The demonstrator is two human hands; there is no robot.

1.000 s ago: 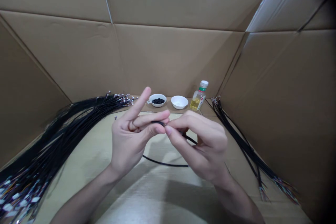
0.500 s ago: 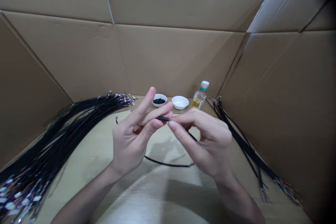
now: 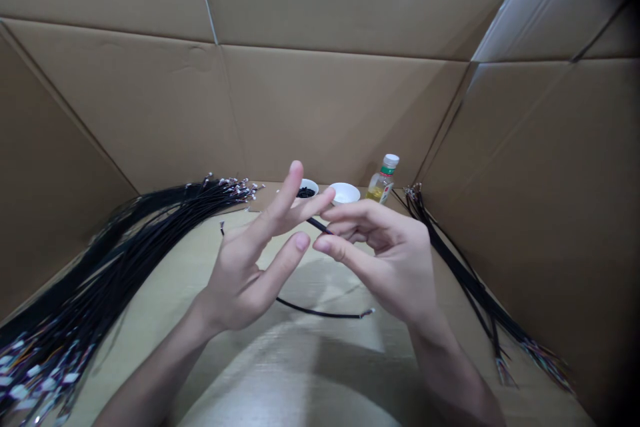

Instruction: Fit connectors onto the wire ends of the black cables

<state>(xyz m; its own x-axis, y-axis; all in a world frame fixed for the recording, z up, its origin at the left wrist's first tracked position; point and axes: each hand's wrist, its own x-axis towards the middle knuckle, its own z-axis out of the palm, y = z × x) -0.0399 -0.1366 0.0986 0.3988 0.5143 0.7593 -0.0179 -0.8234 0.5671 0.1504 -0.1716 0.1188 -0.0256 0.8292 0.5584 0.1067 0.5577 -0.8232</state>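
Two white bowls stand toward the far edge of our worktop [image 3: 280, 347]. The left bowl [image 3: 315, 187], partly covered by our raised fingers, holds small black pieces [image 3: 305, 193]; the right bowl [image 3: 345, 192] shows its pale inside above our knuckles. Beside it stands a clear bottle [image 3: 383, 180] with a white cap, a green band and yellow liquid low in it.

Between our hands we have a slim black cable [image 3: 318, 224], tilted down toward our right. Our left hand [image 3: 255, 273] has its thumb spread well away from its fingers, whereas half a second ago thumb and fingers met around the cable. Our right hand [image 3: 393, 257] curls at the cable's lower end, its thumb and index tips slightly apart; the contact is partly hidden, so we cannot tell whether its fingers grip. Below, on the worktop, the white tip of a curved cable [image 3: 320, 313] now shows fully beside our right hand, which covered it a second ago.

Cardboard walls [image 3: 345, 113] rise at the back and both sides. One cable bundle [image 3: 145, 240] runs along our left, a smaller bundle [image 3: 465, 273] along our right, both well apart from our wrists.
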